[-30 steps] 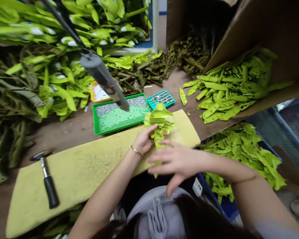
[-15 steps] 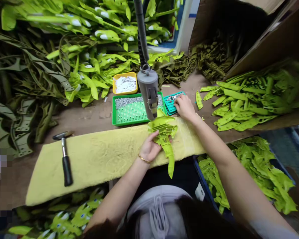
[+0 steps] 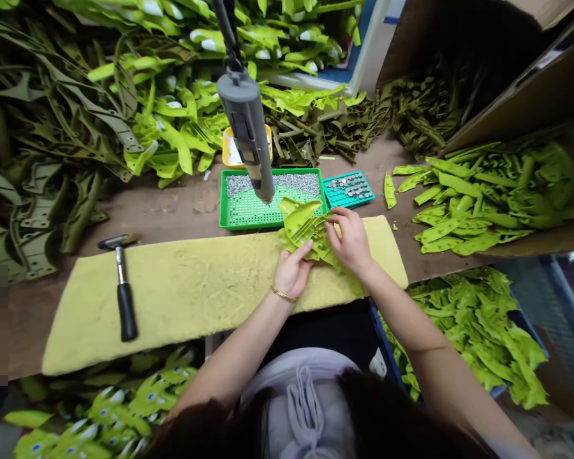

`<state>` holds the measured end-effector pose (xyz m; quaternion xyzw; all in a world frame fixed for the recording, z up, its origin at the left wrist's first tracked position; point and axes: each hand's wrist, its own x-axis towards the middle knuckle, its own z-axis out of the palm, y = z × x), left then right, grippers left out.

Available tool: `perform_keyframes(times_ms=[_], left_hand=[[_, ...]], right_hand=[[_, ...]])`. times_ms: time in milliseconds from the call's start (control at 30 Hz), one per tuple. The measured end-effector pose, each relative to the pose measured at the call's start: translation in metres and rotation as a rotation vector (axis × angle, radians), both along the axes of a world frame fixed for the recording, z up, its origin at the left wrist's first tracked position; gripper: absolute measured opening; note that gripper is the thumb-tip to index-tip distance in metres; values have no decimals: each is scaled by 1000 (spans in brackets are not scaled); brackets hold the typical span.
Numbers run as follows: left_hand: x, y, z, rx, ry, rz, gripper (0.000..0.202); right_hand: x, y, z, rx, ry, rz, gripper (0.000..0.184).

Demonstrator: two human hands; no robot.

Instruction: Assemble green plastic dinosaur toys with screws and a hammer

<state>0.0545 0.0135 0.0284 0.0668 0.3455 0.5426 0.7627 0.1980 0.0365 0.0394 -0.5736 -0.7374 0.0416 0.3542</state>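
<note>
A lime-green plastic part (image 3: pixel 304 228) lies on the yellow foam pad (image 3: pixel 186 290), near its right end. My left hand (image 3: pixel 291 273) grips the part's near edge, thumb and fingers closed on it. From the right side my right hand (image 3: pixel 350 241) pinches the same part with curled fingers. A grey hanging power tool (image 3: pixel 247 135) dangles just above and left of the part, over the green tray (image 3: pixel 249 217) of small metal screws. A smaller teal tray (image 3: pixel 349 190) with metal pieces sits to the right of the green one.
A hammer (image 3: pixel 122 287) lies on the pad's left end. A yellow dish (image 3: pixel 229 150) is behind the green tray. Heaps of lime and olive plastic parts (image 3: pixel 124 115) cover the bench's back and left. Cardboard boxes (image 3: pixel 502 185) and a bin (image 3: pixel 463 325) of green parts stand right.
My right hand has come back from the teal tray to the green part. The part has been turned and now lies flatter on the pad. The hanging tool has swung left.
</note>
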Motion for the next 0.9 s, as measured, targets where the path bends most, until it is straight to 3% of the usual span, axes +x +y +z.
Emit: perform_keyframes(times_ms=[167,367,533,700,800,900], left_hand=[[8,-5,-1,-5,51,63,48],[5,-2,-7,-4,53,67,49],[1,-3,-9,4,50,33,46],[1,-5,-9,-5,58,41,48],[1,-5,-10,-4,49,40,48],[2,-6,-11,4,44,44,47]], right_hand=[[-13,-1,-15,104,-158,-93,17],[-14,3,-6,82,-166,-90,18],[11,50,0,-69,-41,-127,24],[35,102,-17,-216,-223,-212,30],[37,110,-22,-243,-287,-210,29],[35,101,-13,-240,-247,-216,22]])
